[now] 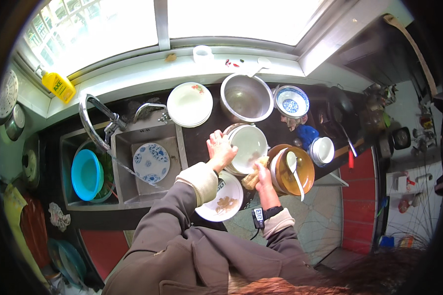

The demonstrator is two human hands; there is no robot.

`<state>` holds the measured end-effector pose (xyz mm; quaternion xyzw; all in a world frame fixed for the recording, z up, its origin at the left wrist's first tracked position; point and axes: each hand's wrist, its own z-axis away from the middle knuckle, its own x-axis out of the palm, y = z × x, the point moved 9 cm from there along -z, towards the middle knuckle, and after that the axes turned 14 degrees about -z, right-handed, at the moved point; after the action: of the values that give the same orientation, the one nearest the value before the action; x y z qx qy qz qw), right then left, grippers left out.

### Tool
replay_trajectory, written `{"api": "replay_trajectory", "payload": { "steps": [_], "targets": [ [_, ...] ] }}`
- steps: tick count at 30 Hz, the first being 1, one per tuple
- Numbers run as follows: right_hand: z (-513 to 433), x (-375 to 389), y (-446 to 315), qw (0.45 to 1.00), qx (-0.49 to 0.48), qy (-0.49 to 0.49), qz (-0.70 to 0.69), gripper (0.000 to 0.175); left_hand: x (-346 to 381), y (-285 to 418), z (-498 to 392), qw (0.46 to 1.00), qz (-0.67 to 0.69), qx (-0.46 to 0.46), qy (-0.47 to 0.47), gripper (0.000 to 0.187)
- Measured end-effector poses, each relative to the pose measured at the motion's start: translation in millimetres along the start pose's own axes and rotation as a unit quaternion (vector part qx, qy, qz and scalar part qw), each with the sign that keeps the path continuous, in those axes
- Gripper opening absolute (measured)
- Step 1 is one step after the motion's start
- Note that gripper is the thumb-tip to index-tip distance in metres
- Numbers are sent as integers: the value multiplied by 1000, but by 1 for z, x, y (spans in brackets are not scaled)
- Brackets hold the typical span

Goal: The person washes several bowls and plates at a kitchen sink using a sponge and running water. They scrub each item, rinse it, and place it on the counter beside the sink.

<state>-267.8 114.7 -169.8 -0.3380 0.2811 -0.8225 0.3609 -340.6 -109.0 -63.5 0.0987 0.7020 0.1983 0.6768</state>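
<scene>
My left hand (pixel 220 150) grips the left side of a white bowl (pixel 246 143), which is tilted towards me and seems to sit on other bowls. In my right hand (pixel 264 180) is a tan loofah scrubber (pixel 251 179), its upper end against the bowl's lower right rim. A white plate (pixel 213 206) with a brown leaf pattern lies under my left forearm. Right of my right hand, an amber glass bowl (pixel 307 176) holds a white spoon (pixel 292 166), with more bowls tucked behind it.
Water runs from the chrome faucet (pixel 112 127) into a steel sink (pixel 177 162) holding a blue-patterned plate (pixel 151 162). A blue basin (pixel 85 175) fills the left sink. Behind stand white plates (pixel 189 103), a steel pot (pixel 246 99) and blue-patterned bowls (pixel 292 102). White cups (pixel 323 151) stand right.
</scene>
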Motion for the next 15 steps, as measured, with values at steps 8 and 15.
{"api": "replay_trajectory", "payload": {
  "steps": [8, 15],
  "targets": [
    [-3, -4, -2, 998, 0, 26, 52, 37, 9, 2, -5, 997, 17, 5, -74, 44],
    [-2, 4, -4, 999, 4, 1, 33, 36, 46, -14, -14, 929, 298, -57, -210, 69]
  ]
}}
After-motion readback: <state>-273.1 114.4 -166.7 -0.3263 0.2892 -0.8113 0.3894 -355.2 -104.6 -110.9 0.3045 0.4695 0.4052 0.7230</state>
